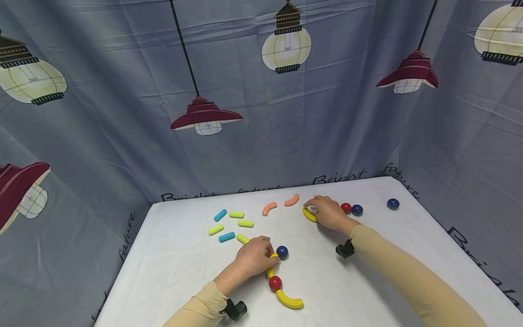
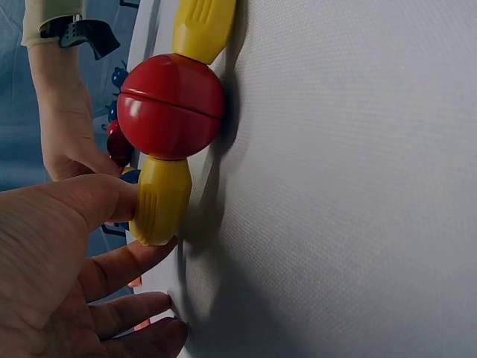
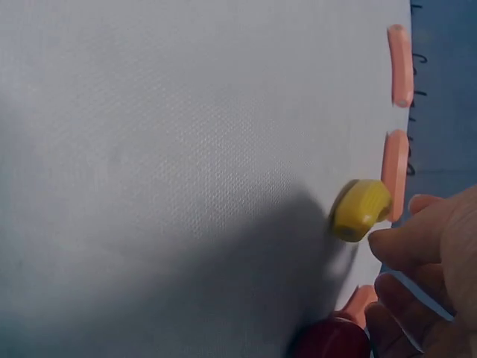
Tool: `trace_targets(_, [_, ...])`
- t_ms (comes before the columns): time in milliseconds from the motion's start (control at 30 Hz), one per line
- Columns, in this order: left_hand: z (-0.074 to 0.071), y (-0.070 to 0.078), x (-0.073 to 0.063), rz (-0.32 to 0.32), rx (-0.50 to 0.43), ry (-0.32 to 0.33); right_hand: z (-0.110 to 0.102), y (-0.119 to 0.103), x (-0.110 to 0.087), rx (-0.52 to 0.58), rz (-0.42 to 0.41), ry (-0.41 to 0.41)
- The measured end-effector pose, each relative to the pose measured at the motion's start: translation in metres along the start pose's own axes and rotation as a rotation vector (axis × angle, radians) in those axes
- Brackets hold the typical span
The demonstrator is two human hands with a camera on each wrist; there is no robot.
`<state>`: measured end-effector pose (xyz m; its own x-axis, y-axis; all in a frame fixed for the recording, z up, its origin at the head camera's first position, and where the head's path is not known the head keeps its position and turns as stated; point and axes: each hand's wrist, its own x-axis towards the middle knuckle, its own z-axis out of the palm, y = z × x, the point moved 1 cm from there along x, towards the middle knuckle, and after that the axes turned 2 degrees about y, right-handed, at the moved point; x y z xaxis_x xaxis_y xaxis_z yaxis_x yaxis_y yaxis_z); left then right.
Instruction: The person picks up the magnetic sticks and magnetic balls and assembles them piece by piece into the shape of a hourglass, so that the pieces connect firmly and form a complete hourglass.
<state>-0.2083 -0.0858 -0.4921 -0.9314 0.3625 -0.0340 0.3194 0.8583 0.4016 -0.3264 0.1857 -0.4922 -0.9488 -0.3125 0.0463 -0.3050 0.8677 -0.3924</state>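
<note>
My left hand [image 1: 254, 258] pinches a yellow curved piece [image 2: 162, 198] between thumb and fingers. That piece meets a grooved red ball [image 1: 275, 283], and a second yellow curved piece [image 1: 290, 300] joins the ball's other side. A dark blue ball [image 1: 282, 252] sits close by the left fingertips; whether it is joined to the held piece I cannot tell. Farther back, my right hand [image 1: 330, 213] is at another yellow curved piece [image 3: 361, 209] on the table. In the right wrist view its thumb is close beside this piece, with no grip around it visible.
Orange curved pieces [image 1: 292, 200] lie along the back of the white table [image 1: 171, 272]. Several lime sticks [image 1: 246, 224] and blue sticks [image 1: 226, 237] are scattered left. Another red ball [image 1: 346, 208] and two dark blue balls [image 1: 393, 204] stand right of the right hand. A patterned curtain [image 1: 253, 150] hangs behind.
</note>
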Motion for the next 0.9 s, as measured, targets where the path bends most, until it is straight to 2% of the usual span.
trace_targets(200, [0.000,0.000,0.000,-0.002,0.009,-0.002,0.005,-0.003,0.004,-0.030,-0.017,-0.049])
trace_targets(467, [0.000,-0.001,0.001,-0.005,0.011,-0.001,0.014,-0.011,0.008,-0.074,-0.068,-0.014])
trace_targets(900, [0.000,-0.002,0.001,0.001,0.011,0.000,0.025,-0.019,0.001,-0.001,-0.032,-0.037])
